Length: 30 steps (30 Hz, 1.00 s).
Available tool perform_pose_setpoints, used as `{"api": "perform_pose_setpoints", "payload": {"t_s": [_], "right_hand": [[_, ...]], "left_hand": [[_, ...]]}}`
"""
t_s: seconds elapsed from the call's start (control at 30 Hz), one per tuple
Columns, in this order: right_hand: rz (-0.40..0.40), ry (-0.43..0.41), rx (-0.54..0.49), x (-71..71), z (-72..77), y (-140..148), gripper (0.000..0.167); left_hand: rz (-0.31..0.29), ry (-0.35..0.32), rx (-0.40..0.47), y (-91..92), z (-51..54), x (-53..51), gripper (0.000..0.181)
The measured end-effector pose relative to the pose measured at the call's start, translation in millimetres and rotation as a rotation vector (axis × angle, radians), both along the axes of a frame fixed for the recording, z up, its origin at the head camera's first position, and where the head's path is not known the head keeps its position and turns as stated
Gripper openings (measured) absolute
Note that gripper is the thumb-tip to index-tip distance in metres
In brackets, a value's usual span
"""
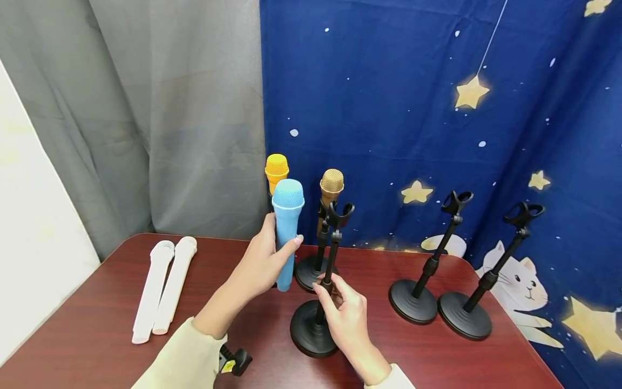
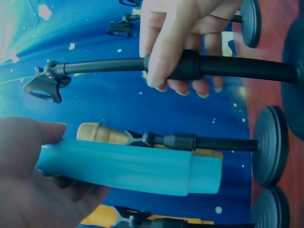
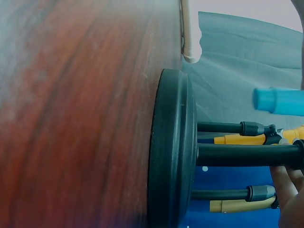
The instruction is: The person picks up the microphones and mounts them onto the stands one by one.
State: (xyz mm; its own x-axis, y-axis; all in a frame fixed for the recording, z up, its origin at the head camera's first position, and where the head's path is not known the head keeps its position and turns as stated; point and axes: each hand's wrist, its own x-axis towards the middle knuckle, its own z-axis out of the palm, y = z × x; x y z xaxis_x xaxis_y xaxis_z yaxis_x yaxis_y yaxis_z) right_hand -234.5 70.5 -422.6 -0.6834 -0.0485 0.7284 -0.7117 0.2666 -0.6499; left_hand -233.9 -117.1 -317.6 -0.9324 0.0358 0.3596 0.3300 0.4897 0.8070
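Observation:
My left hand (image 1: 262,260) grips a light blue microphone (image 1: 288,216) upright in the air, left of a black microphone stand. The thumb and fingers of my right hand (image 1: 346,312) hold that stand (image 1: 315,330) by its collar, and its round base is on the table. The clip (image 1: 339,215) at its top holds nothing. Behind it, a gold microphone (image 1: 332,181) sits in a second stand (image 2: 270,145). A yellow microphone (image 1: 277,168) is partly hidden by the blue one; its stand (image 2: 270,209) shows at the bottom of the left wrist view.
Two white microphones (image 1: 154,292) (image 1: 176,283) lie side by side at the left of the reddish table (image 1: 97,324). Two more black stands (image 1: 413,301) (image 1: 465,314) with bare clips stand at the right. A grey curtain and a starry blue one (image 1: 369,108) hang behind.

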Motion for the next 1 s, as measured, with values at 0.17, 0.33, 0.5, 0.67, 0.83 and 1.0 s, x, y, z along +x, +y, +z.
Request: {"api": "perform_pose_setpoints", "payload": {"t_s": [0.17, 0.33, 0.5, 0.67, 0.83, 1.0], "right_hand": [[-0.003, -0.002, -0.002, 0.4, 1.0, 0, 0.019], [-0.001, 0.003, -0.011, 0.3, 1.1, 1, 0.019], [0.000, 0.000, -0.016, -0.2, 0.8, 2, 0.019], [0.000, -0.007, -0.020, -0.3, 0.6, 1, 0.019], [0.001, 0.000, -0.016, 0.5, 1.0, 0, 0.019], [0.005, 0.008, -0.014, 1.1, 0.9, -1, 0.019]], "left_hand": [[-0.070, 0.062, 0.043, 5.3, 13.6, -2.4, 0.057], [-0.132, 0.137, 0.026, 12.8, 26.9, -7.2, 0.051], [-0.168, 0.179, 0.022, 19.2, 39.3, -17.5, 0.051], [-0.256, 0.214, 0.097, 26.1, 52.0, -24.9, 0.058], [-0.293, 0.218, 0.132, 33.1, 62.4, -30.8, 0.081], [-0.305, 0.235, 0.093, 40.4, 67.8, -39.5, 0.101]]}}
